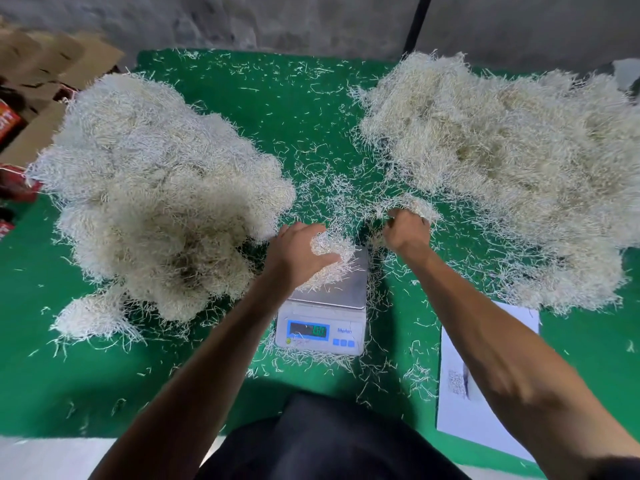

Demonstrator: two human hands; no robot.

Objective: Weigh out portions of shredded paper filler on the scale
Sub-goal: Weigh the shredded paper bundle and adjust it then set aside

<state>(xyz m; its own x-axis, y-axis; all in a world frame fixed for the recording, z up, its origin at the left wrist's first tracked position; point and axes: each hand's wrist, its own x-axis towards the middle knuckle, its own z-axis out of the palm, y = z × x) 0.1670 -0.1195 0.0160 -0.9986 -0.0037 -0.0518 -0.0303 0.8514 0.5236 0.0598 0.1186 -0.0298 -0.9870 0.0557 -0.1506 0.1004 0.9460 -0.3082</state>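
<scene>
A small tuft of shredded paper filler (334,258) is held on the platform of the scale (323,306) by the left hand (294,254), whose fingers are curled loosely round it. A further pinch of filler (408,206) is gripped by the right hand (407,232), closed into a fist at the near edge of the right pile (502,161). A second large heap, the left pile (156,188), is seen on the other side of the scale, and loose strands are scattered over the green table (294,109).

The filler is judged to be very light, springy and loosely tangled: it is likely to be compressed easily, shed in strands and dragged along by neighbouring shreds. It is best taken from the fringe of a pile in small clumps, pinched with curled fingers rather than scooped flat, so that the portion can be trimmed by a few strands.

On the scale a short brand word is printed beside the display, seemingly "Marlen", though this cannot be read surely; the green digits are blurred. A white sheet (485,375) with a small printed picture is laid at the right; its content cannot be made out. Red lettered cartons (8,123) at the far left are illegible.
</scene>
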